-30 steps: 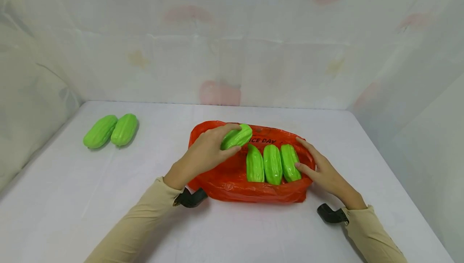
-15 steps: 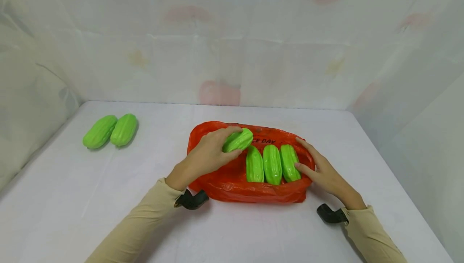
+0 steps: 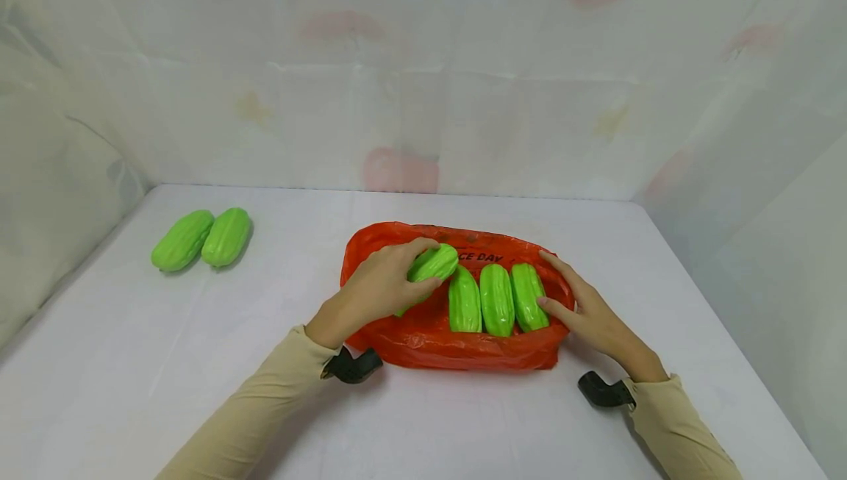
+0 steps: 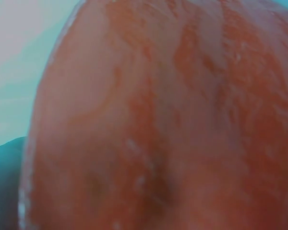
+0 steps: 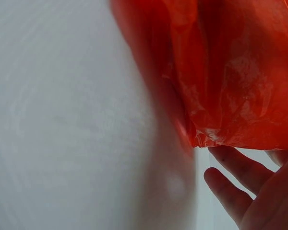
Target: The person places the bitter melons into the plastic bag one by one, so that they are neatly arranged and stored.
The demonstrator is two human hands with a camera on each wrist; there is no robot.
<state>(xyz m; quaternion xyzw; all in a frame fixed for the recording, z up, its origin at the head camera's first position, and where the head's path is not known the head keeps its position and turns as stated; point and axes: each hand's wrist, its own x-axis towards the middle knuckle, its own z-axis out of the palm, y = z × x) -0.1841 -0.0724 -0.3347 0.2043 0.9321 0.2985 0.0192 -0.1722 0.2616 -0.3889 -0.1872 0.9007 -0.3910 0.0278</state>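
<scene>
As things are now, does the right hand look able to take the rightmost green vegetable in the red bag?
Probably yes. The right hand is at the right end of the red bag, with its thumb tip at the edge of the rightmost green vegetable, and nothing else seems on top.

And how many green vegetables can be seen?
6: two vegetables on the table at far left, one vegetable in the left hand, three vegetables in the red bag. That hand or the bag may hide more.
</scene>
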